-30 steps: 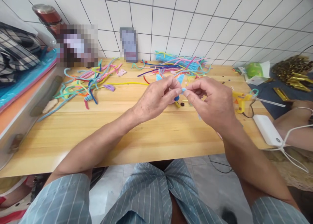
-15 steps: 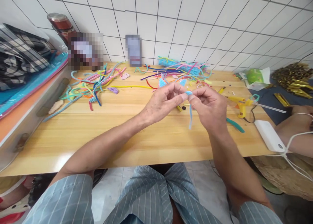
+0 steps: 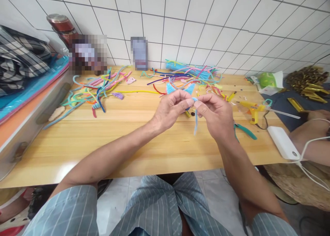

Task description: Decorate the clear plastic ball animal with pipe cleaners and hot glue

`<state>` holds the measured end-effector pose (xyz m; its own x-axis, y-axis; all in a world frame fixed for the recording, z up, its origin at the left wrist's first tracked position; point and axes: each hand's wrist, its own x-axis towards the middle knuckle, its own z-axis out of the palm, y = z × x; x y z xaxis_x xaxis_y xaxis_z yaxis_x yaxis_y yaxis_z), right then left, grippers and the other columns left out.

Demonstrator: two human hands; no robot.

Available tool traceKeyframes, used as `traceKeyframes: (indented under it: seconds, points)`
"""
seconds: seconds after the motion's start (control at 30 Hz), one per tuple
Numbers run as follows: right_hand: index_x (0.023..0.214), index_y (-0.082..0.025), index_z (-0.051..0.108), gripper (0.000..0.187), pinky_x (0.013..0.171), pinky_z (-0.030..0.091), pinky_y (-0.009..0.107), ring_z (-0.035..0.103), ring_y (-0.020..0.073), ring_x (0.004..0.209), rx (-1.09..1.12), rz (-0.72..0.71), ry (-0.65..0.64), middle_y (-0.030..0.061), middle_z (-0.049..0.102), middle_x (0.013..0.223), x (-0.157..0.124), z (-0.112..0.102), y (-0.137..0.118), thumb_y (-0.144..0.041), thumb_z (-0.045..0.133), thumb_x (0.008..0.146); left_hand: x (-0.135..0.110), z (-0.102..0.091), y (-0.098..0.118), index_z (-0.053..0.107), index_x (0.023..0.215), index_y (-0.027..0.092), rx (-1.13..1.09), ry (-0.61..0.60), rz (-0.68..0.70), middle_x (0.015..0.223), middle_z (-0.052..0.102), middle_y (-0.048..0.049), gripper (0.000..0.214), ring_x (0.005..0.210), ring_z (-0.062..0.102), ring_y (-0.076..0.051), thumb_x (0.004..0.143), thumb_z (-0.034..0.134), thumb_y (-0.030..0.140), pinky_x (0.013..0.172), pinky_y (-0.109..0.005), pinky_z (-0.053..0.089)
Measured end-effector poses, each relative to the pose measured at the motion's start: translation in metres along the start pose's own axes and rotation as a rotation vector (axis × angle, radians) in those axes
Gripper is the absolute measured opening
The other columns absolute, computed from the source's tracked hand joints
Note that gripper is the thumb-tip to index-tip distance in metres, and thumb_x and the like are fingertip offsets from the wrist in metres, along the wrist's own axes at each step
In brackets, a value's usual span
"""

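Note:
Between my fingertips, above the wooden table (image 3: 110,150), is a light blue pipe cleaner (image 3: 196,122) whose free end hangs down. My left hand (image 3: 171,108) pinches it from the left, thumb against index finger. From the right, my right hand (image 3: 216,112) pinches the same piece, and the two thumbs nearly meet. Fingers hide much of the part being held. Just behind my hands lies a blue fuzzy piece with two pointed tips (image 3: 190,88), partly covered by them.
Loose coloured pipe cleaners (image 3: 100,88) lie at the left, with a blue bundle (image 3: 177,65) by the wall. At right are a yellow glue gun (image 3: 252,108), green-handled pliers (image 3: 246,131) and a white power bank (image 3: 283,143). Another person's arm (image 3: 306,136) rests at the far right.
Both hands have shifted slightly left with the pipe cleaner, still pinching it. More of the pliers now shows beside my right wrist.

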<state>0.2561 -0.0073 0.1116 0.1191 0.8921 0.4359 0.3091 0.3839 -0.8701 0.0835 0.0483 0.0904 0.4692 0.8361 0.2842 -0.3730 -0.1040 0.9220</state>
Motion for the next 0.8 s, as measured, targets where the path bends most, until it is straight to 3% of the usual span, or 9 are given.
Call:
traceKeyframes:
  seconds: [0.17, 0.27, 0.43, 0.6, 0.8]
  points:
    - [0.087, -0.025, 0.074, 0.029, 0.051, 0.043, 0.025, 0.050, 0.0098, 0.054, 0.072, 0.031, 0.053, -0.0046, 0.069, 0.072, 0.002, 0.005, 0.008, -0.048, 0.089, 0.092, 0.002, -0.001, 0.000, 0.070, 0.094, 0.021, -0.037, -0.035, -0.041, 0.078, 0.069, 0.0027, 0.061, 0.061, 0.052, -0.009, 0.085, 0.097, 0.075, 0.059, -0.023, 0.046]
    - [0.087, -0.025, 0.073, 0.021, 0.055, 0.044, 0.027, 0.053, 0.0118, 0.058, -0.112, -0.059, 0.046, -0.0034, 0.070, 0.073, 0.002, -0.001, 0.005, -0.041, 0.083, 0.096, 0.006, -0.010, 0.005, 0.075, 0.099, 0.020, 0.105, -0.104, 0.025, 0.086, 0.073, -0.0001, 0.052, 0.069, 0.062, -0.011, 0.092, 0.093, 0.069, 0.065, -0.025, 0.053]
    - [0.089, -0.026, 0.076, 0.012, 0.067, 0.052, 0.035, 0.063, 0.0171, 0.070, -0.477, -0.321, 0.010, 0.0007, 0.073, 0.083, -0.002, -0.011, -0.004, -0.029, 0.077, 0.101, 0.008, -0.018, 0.008, 0.079, 0.094, 0.019, 0.298, -0.101, 0.181, 0.089, 0.076, -0.0031, 0.043, 0.071, 0.065, -0.012, 0.099, 0.090, 0.060, 0.064, -0.025, 0.052]
    - [0.097, -0.027, 0.080, 0.009, 0.071, 0.057, 0.036, 0.070, 0.0191, 0.076, -0.503, -0.364, 0.087, 0.0024, 0.080, 0.091, -0.008, -0.004, -0.001, -0.028, 0.076, 0.105, 0.003, -0.008, -0.003, 0.075, 0.092, 0.020, 0.223, 0.029, 0.201, 0.082, 0.070, -0.0001, 0.050, 0.068, 0.061, -0.012, 0.100, 0.088, 0.068, 0.065, -0.024, 0.051]
    - [0.098, -0.026, 0.080, 0.013, 0.071, 0.059, 0.034, 0.071, 0.0172, 0.074, -0.232, -0.154, 0.252, 0.0007, 0.081, 0.089, -0.020, 0.028, 0.016, -0.039, 0.081, 0.102, -0.011, 0.014, -0.021, 0.069, 0.089, 0.022, 0.009, 0.246, 0.194, 0.078, 0.065, 0.0033, 0.054, 0.070, 0.055, -0.012, 0.095, 0.092, 0.071, 0.070, -0.025, 0.053]
